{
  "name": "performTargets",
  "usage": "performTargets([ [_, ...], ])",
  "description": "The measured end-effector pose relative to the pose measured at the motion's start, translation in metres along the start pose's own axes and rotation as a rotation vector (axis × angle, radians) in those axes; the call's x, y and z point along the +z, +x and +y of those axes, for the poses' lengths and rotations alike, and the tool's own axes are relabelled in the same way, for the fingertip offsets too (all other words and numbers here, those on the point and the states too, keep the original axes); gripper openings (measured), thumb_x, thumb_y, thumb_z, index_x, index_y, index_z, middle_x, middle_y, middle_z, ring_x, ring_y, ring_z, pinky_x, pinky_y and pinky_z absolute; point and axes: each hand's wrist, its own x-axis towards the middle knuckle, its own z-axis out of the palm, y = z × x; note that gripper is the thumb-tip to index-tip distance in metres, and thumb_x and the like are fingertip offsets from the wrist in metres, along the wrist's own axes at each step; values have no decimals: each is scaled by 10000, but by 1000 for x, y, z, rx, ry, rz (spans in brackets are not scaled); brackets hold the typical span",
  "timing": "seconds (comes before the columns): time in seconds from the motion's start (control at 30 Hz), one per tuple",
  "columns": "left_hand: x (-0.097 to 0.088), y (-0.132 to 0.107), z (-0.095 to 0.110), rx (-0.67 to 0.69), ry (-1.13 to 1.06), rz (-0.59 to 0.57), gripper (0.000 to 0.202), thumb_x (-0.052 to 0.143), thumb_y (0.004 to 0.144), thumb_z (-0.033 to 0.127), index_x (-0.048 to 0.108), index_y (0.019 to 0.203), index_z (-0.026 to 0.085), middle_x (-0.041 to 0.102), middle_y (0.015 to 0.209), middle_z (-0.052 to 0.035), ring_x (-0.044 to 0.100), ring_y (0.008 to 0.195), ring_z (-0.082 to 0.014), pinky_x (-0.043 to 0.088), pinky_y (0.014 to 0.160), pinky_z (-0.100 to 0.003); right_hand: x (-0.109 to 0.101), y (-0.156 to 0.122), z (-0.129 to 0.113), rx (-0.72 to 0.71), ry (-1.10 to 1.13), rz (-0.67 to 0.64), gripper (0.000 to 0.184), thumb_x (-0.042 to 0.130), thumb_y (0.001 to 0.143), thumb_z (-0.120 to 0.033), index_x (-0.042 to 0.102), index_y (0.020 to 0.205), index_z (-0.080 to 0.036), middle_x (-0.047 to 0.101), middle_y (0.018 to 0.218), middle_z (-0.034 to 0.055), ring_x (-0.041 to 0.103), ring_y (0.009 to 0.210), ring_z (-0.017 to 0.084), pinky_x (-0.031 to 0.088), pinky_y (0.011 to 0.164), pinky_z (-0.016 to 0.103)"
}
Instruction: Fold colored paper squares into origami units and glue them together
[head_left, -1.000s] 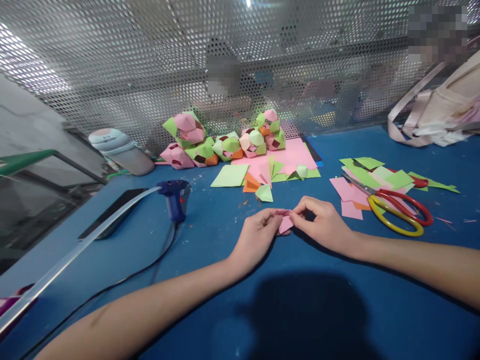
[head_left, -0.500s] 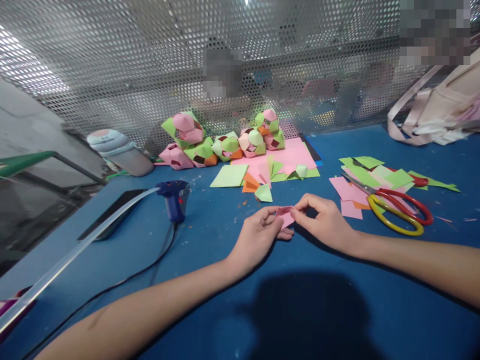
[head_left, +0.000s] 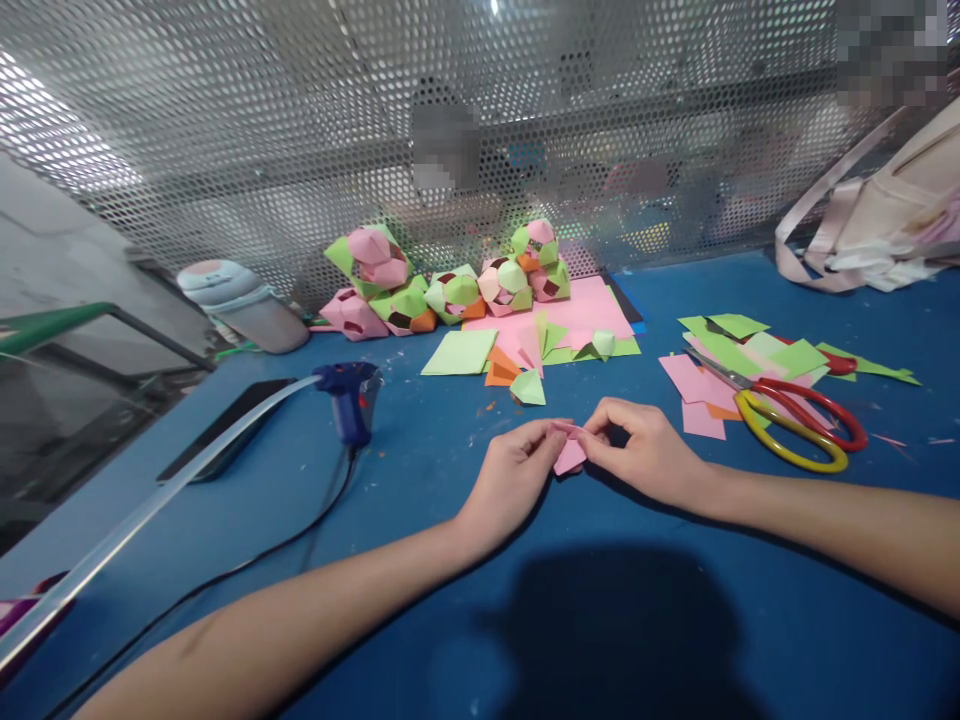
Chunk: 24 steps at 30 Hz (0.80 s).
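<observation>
A small folded piece of pink paper (head_left: 570, 458) is pinched between both hands, just above the blue table. My left hand (head_left: 517, 470) grips its left edge with thumb and fingers closed. On the other side, my right hand (head_left: 637, 445) pinches the upper right corner. Beyond the hands lie a pale green folded paper piece (head_left: 528, 387) and orange paper (head_left: 500, 368). Scissors (head_left: 795, 420) with one red and one yellow handle rest right of my right hand, partly over pink and green paper pieces (head_left: 724, 350).
A blue glue gun (head_left: 349, 400) with a long clear glue stick (head_left: 172, 500) stands at left, its black cord trailing forward. Several folded paper balls (head_left: 454, 292) line the perforated metal screen (head_left: 300, 120). A tumbler (head_left: 244, 305) stands back left; a bag (head_left: 892, 210) sits back right.
The pink paper has tilted and moved slightly toward me; its open fold now looks flatter. My left fingers have drawn in around it, and both hands still hold it.
</observation>
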Motion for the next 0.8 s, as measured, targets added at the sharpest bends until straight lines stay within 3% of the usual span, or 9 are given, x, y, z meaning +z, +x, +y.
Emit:
performTargets([
  [0.13,1,-1,3,8,7,4,310,568,845,326,665,1078,146,702,1034,-65,621,935,-182,463,840,-280,0,1,1,-5,-9,2,133,585,803,-124,563,681,-171,563,654,-30,516,629,92,402,622,231],
  [0.27,0,-2,6,-4,-30,-8,319,540,863,341,628,1117,169,689,1028,-55,611,924,-172,456,832,-280,-1,2,-1,27,0,-3,138,578,808,-132,559,677,-170,560,656,-28,513,621,92,401,606,230],
  [0.5,-1,-1,6,28,-31,40,229,538,864,349,652,885,152,663,821,-25,572,763,-135,438,714,-238,-3,3,-4,47,37,-37,101,581,813,-161,574,713,-172,563,687,-23,523,645,98,420,627,234],
  [0.63,0,-1,7,-1,-16,11,221,562,843,351,646,884,151,641,788,-13,547,719,-126,421,675,-230,-4,4,-5,54,79,-82,90,543,851,-185,611,793,-173,587,760,-6,545,706,107,429,665,241],
  [0.8,0,-1,7,-59,-155,-13,187,547,844,327,613,882,156,599,699,18,518,619,-99,394,584,-207,-4,4,-2,126,103,-97,114,540,850,-202,617,770,-175,609,723,-12,544,677,111,424,642,243],
])
